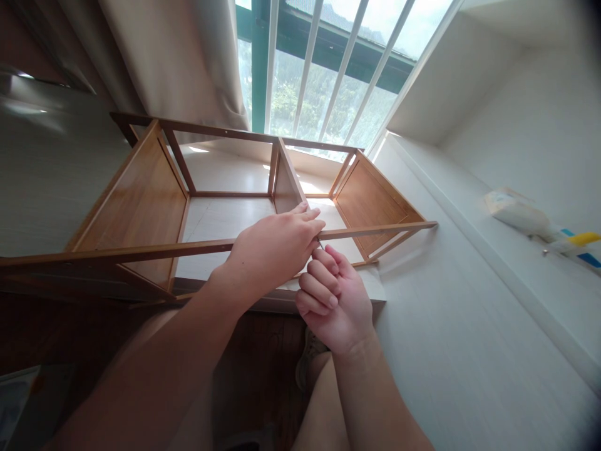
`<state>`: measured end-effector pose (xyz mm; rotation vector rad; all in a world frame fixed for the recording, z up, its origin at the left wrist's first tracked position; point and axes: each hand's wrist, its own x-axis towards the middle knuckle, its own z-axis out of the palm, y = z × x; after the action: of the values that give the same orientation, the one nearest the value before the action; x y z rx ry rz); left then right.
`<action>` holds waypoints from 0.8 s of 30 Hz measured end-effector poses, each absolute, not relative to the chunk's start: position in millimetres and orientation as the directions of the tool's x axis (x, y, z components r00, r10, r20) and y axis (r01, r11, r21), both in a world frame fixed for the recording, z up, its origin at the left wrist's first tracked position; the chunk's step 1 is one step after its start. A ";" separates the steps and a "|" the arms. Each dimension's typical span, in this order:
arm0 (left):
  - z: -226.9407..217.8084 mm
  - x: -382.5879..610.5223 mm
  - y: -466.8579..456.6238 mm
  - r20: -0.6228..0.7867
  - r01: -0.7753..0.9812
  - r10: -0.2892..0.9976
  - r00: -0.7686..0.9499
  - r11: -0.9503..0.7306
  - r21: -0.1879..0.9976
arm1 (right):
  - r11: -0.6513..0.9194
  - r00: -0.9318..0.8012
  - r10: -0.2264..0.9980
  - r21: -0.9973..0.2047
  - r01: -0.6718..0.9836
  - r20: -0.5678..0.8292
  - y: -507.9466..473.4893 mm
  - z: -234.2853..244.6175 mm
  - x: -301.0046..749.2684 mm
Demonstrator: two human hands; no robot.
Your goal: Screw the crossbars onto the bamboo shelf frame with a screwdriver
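Pinched between the thumb and curled fingers of the right hand (335, 294), a thin metal shaft (321, 243) met the front rail (375, 230) of a wooden frame, which sat on a white ledge (220, 219). Across that rail lay the left hand (277, 247), covering its joint with the middle divider (287, 175); whether it gripped could not be told, its palm being hidden. Behind stood a curtain (183, 62) and a barred window (345, 75). At right, a plastic bag (516, 210) was blurred; most of the shaft was hidden.
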<state>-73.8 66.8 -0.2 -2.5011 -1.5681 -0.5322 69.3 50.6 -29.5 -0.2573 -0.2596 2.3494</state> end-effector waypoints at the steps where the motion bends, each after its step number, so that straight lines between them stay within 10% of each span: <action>1: -0.4 -74.0 66.9 0.372 0.891 0.838 0.399 -0.451 0.061 | -0.703 -0.705 0.701 -0.265 -0.660 -0.106 50.8 -30.0 69.3; 15: 0.8 -72.6 65.3 0.361 0.897 0.866 0.346 -0.418 0.145 | -0.382 -0.407 0.896 -0.774 -0.505 -0.177 50.1 -45.1 67.9; 19: 1.7 -73.0 64.2 0.339 0.901 0.885 0.321 -0.395 0.179 | 0.109 -0.079 0.991 -0.993 -0.036 0.111 49.2 -55.7 78.4; 24: 2.5 -73.9 63.8 0.333 0.896 0.884 0.328 -0.402 0.187 | 0.391 -0.023 0.905 -0.807 0.443 0.426 46.2 -54.7 96.9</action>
<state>-73.9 63.8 2.5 -2.5345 -1.7003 -0.6031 96.9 46.2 -54.7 -1.2121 -1.6406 0.5732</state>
